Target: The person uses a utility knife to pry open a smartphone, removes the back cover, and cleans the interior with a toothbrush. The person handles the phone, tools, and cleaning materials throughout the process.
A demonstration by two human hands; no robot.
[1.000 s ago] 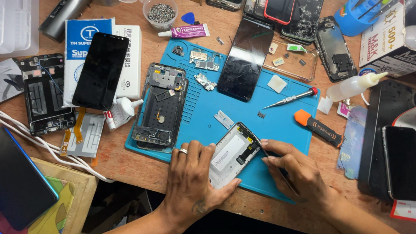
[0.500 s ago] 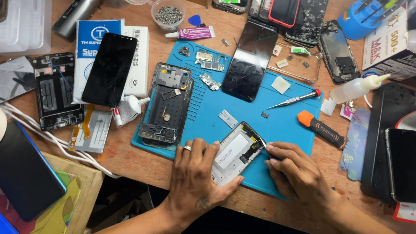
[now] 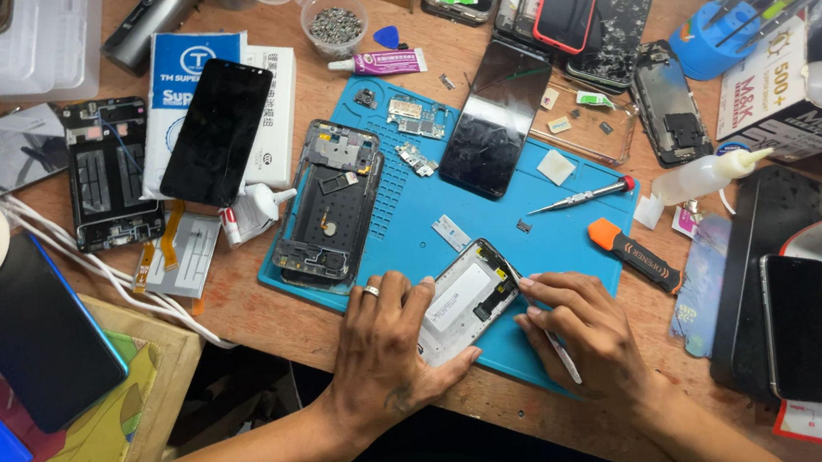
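Two hands worked at the near edge of a blue repair mat (image 3: 550,239) on a cluttered wooden desk (image 3: 240,310). The left hand (image 3: 387,357), a ring on one finger, lay spread flat over the lower end of an opened white phone frame (image 3: 462,301), pinning it to the mat. The right hand (image 3: 589,334) was closed around a thin white tool (image 3: 563,354), its tip touching the frame's right edge. The frame lay tilted on the mat's near part, between both hands. Farther up the mat sat a dark phone chassis (image 3: 328,207), a loose black screen (image 3: 496,124) and a small screwdriver (image 3: 581,196). An orange-tipped pry tool (image 3: 633,255) rested at the mat's right edge. A black phone (image 3: 216,131) lay on white boxes to the left, and a squeeze bottle (image 3: 709,176) lay to the right.
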